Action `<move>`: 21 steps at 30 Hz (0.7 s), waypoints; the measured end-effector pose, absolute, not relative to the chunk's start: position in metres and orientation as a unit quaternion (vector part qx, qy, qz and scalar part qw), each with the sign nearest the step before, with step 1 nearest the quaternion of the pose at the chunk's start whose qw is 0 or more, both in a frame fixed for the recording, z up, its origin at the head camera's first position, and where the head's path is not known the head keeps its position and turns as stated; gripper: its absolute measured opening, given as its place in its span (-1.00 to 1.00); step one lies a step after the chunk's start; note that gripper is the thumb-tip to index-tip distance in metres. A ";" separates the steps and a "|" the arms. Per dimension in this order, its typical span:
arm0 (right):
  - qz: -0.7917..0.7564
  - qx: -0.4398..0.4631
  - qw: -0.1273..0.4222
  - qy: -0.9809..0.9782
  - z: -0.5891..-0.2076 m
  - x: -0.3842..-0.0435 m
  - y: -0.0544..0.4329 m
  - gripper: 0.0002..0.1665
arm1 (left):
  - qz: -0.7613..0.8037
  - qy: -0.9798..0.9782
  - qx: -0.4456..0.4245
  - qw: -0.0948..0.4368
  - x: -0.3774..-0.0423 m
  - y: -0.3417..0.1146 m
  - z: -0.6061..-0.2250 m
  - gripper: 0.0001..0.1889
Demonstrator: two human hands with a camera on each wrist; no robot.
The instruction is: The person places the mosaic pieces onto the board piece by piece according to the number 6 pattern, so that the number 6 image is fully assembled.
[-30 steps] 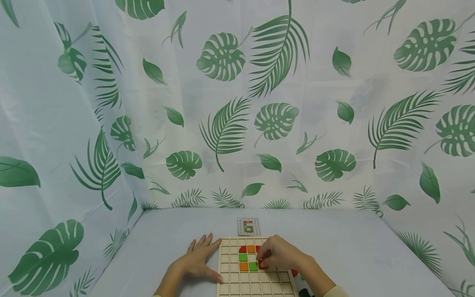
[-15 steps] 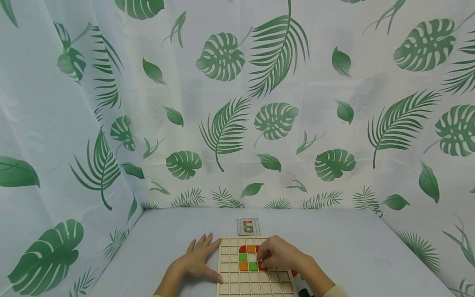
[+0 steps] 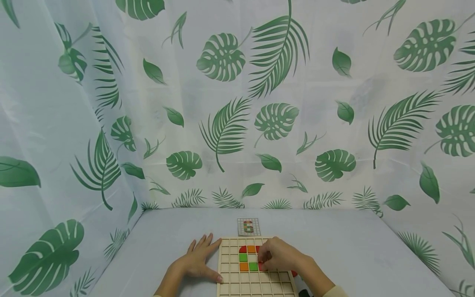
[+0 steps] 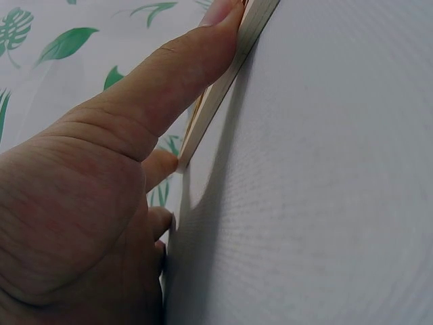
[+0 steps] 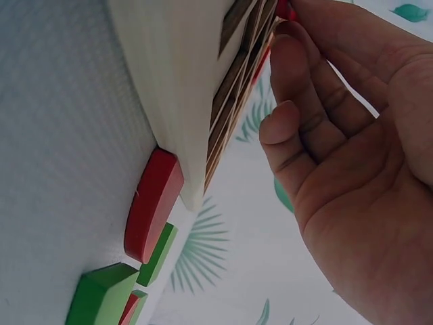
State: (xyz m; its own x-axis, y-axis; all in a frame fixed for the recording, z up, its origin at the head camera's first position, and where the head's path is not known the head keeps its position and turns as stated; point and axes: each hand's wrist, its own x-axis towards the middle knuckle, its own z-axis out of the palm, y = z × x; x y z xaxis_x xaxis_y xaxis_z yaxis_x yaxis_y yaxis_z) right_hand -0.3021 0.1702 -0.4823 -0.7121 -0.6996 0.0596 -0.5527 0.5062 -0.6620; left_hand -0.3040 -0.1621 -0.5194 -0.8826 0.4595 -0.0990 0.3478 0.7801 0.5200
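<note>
A wooden grid board (image 3: 245, 288) lies on the table. My left hand (image 3: 196, 260) is spread at its left side, with the thumb (image 4: 196, 57) on the edge and the index fingertip at the far corner. Over the right part of the grid, my right hand (image 3: 280, 253) pinches a red tile (image 3: 261, 267) at a cell beside a green tile (image 3: 253, 266); the fingers cover much of it. Other tiles sit in the cells: an orange tile (image 3: 243, 266), a green tile (image 3: 243, 257), a red rounded tile (image 3: 243, 249) and an orange tile (image 3: 251, 249).
Beyond the board lies a card (image 3: 240, 227) printed with a coloured 6 on a grid. Loose pieces lie along the board's right side, among them a red curved block (image 5: 154, 203) and a green block (image 5: 101, 294). Near the bottom edge shows a dark object (image 3: 304, 293).
The red tile under my right fingers has gone from tilted to lower and flatter in its cell. My left hand has stayed in place.
</note>
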 end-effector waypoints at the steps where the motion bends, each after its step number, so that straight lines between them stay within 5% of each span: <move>1: -0.339 -0.363 0.109 0.861 -0.482 -0.302 0.170 -0.88 | 0.251 0.937 0.215 0.111 -0.304 -0.162 -0.520 0.30; 21: -0.336 -0.382 0.105 0.854 -0.481 -0.302 0.172 -0.93 | 0.261 0.933 0.218 0.114 -0.303 -0.162 -0.518 0.29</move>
